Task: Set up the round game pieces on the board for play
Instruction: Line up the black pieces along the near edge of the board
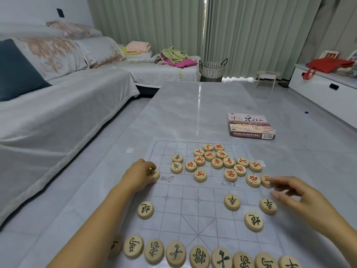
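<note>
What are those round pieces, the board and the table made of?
Each piece looks like pale wood, smooth and perhaps lacquered, with painted characters. The board seems to be a thin translucent plastic sheet: the table shows through. That looks like glossy marble or an imitation, veined and reflective.

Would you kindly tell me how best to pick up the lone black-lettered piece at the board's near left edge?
Pinch the black-lettered piece across its rim, thumb and finger on opposite edges, coming straight down from above. It is a low disc lying flat on the board, with no other piece touching it.
</note>
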{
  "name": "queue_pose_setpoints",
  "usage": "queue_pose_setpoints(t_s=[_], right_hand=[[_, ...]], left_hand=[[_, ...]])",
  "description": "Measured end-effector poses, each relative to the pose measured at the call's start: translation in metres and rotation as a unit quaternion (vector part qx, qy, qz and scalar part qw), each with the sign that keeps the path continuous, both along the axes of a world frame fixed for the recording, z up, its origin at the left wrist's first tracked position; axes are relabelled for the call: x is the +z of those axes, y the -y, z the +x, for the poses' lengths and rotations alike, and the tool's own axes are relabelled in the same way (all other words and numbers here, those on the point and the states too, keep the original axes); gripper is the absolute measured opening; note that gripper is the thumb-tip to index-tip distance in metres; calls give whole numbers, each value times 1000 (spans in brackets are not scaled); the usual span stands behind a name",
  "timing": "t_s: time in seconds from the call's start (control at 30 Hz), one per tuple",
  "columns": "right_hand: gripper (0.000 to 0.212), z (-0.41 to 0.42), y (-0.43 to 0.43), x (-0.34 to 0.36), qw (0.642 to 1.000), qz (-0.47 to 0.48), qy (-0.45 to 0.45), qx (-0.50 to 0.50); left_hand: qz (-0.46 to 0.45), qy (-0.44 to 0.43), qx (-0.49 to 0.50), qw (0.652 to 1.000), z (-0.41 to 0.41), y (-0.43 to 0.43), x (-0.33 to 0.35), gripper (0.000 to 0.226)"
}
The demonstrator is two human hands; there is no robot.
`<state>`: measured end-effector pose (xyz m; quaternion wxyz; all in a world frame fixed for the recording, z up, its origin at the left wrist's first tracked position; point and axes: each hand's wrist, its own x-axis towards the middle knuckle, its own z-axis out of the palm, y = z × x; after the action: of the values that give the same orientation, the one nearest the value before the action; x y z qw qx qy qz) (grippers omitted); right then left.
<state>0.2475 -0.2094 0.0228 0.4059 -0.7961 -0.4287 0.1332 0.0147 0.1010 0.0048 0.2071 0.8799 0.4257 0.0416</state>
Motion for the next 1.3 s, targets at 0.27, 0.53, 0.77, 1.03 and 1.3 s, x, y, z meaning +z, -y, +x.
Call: queue_pose_setpoints(t_s=[0.27,0.53,0.77,1.03,1.3], right_hand=[[24,-58,-139,1,971,-104,160,142],[39,-98,-236,-20,913,-210,346,54],[25,-115,-226,-16,926,-148,282,204],[56,-121,-190,-18,936,-183,164,250],[43,-125,-182,-21,954,-178,104,216]], left_hand=[[-42,48,59,996,-58,8,-10,45],[-84,88,30,992,-71,-4,-7,46],[-96,84,-2,992,-71,-8,-7,31],[-109,78,8,991,-72,0,-6,50],[-107,75,-36,991,-73,-1,-6,35]])
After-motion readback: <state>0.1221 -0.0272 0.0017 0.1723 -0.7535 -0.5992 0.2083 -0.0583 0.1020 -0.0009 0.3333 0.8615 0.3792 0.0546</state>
